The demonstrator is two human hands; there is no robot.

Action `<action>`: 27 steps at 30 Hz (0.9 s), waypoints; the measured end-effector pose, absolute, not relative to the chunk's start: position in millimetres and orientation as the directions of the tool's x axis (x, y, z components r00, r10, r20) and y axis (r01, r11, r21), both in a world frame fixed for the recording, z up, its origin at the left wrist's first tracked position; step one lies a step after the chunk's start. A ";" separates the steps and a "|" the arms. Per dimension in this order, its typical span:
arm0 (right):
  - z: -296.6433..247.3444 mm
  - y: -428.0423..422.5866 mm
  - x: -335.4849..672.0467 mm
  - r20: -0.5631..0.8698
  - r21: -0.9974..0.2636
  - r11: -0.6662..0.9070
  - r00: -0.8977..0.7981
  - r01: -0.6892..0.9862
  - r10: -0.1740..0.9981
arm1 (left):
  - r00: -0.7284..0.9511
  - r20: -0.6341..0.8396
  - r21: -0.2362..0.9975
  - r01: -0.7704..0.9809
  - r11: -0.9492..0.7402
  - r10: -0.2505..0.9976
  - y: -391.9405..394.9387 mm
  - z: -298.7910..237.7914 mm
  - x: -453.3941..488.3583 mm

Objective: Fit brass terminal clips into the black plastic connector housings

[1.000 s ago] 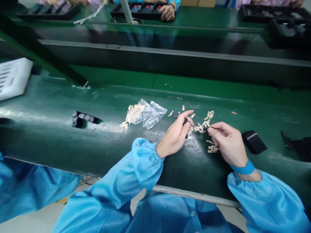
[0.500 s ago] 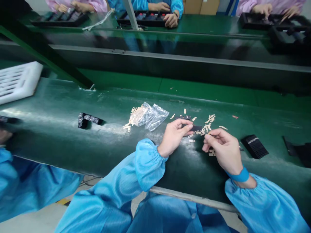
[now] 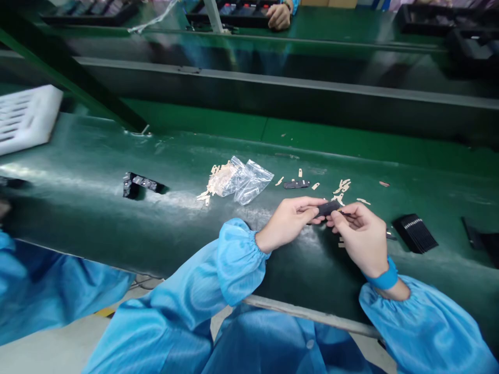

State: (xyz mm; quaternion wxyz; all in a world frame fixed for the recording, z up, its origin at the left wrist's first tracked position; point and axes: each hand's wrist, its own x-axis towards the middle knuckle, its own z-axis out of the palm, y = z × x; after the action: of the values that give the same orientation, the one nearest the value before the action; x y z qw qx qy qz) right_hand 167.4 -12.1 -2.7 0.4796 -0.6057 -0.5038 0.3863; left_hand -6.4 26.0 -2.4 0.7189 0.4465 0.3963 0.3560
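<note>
My left hand pinches a small flat black part just above the green belt. My right hand meets it from the right, fingers closed on the same part's right end, perhaps with a small tan metal tab that I cannot make out. Several loose tan tabs lie scattered on the belt just beyond my hands. Another black part lies flat behind them. A clear plastic bag spilling more tabs sits to the left.
A black clip-like piece lies on the belt at left, a stack of black parts at right, a white foam tray far left. Across the line another person's hand rests on a black tray.
My two hands have come together: the left brought the black part rightward and the right moved in from the tabs until both hold it. The view shifted slightly.
</note>
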 end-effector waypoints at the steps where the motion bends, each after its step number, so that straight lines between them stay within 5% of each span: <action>1: -4.1 -12.9 167.4 0.001 -0.967 -0.047 0.187 0.251 0.982 | 0.426 -0.264 0.916 -0.170 0.363 0.865 25.5 -2.8 -5.7; 27: -1.9 -12.0 168.1 -0.053 -0.973 -0.084 0.149 0.216 0.987 | 0.487 -0.244 0.894 -0.221 0.389 0.838 24.6 -5.0 -5.6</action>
State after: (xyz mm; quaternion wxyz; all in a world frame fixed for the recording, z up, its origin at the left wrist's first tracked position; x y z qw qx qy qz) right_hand 168.1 -12.0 -1.9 0.4579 -0.6039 -0.4981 0.4213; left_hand -5.6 24.6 -5.0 0.7502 0.4253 0.3626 0.3532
